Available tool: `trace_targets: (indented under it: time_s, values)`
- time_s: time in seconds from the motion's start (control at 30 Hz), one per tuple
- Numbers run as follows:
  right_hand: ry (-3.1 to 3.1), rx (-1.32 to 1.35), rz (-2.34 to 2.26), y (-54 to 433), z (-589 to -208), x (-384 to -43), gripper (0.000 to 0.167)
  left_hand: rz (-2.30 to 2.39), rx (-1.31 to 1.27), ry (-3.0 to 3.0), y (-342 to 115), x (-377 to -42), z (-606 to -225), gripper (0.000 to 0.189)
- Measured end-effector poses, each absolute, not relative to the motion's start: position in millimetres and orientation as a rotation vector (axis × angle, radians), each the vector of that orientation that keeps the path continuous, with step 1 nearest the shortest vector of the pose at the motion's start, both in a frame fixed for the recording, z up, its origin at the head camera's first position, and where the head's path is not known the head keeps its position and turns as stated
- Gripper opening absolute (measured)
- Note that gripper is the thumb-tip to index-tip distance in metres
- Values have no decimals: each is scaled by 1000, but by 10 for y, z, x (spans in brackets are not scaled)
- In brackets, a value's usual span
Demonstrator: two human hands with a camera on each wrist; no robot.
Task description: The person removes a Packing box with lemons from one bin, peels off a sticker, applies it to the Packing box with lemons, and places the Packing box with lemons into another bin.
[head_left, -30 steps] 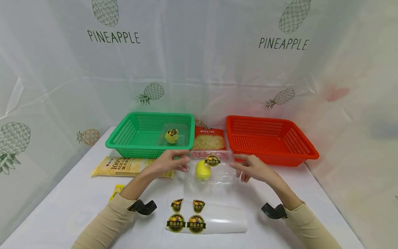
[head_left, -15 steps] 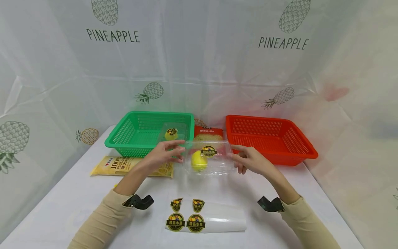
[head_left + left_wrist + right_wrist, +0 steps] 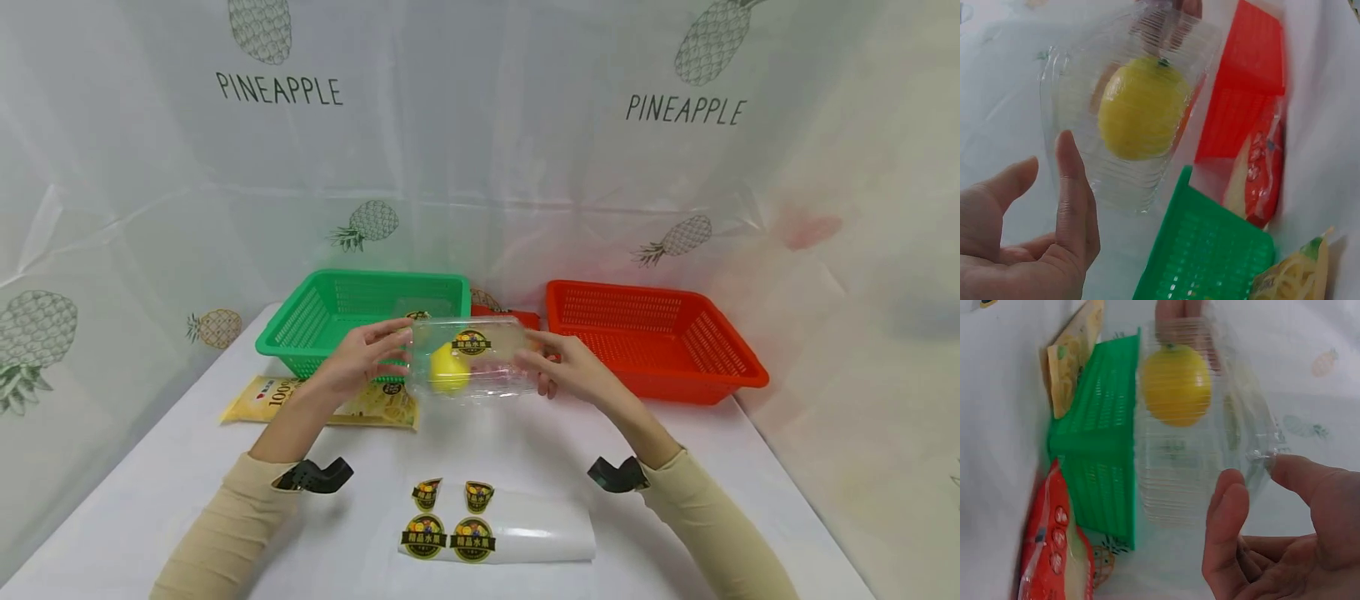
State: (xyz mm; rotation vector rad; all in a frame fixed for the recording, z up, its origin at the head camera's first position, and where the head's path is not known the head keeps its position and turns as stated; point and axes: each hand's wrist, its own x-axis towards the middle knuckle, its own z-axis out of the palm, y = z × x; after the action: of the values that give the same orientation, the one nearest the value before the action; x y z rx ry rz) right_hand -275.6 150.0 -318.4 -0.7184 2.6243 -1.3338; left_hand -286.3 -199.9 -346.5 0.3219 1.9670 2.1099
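Observation:
A clear plastic clamshell box [image 3: 495, 367] hangs above the table, carried between both hands. Inside it lies a yellow lemon-like fruit [image 3: 450, 368], and its lid bears a dark round label [image 3: 471, 342]. The left hand [image 3: 363, 360] holds the box's left end between thumb and fingers; in the left wrist view its index finger [image 3: 1070, 181] lies along the plastic. At the other end the right hand [image 3: 566, 367] grips the box, thumb and fingers on its edge in the right wrist view. The box partly covers the green basket [image 3: 300, 317] behind it.
A second box [image 3: 423, 308], partly hidden, sits in the green basket. To the right stands a red basket [image 3: 660, 333]. A yellow pasta bag [image 3: 258, 400] lies at left, and a red packet [image 3: 1054, 544] between the baskets. In front lies a label sheet [image 3: 525, 529].
Both hands have lifted the box and carried it back and to the left, towards the green basket. It now blocks most of the box in that basket.

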Motion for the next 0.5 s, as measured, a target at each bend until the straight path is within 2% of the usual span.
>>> trace_targets:
  time_s: [0.5]
  values:
    - [2570,-745,-1448,976,-3141,-3091,56,2135,199,1962,-2406,-2850,-3440,63]
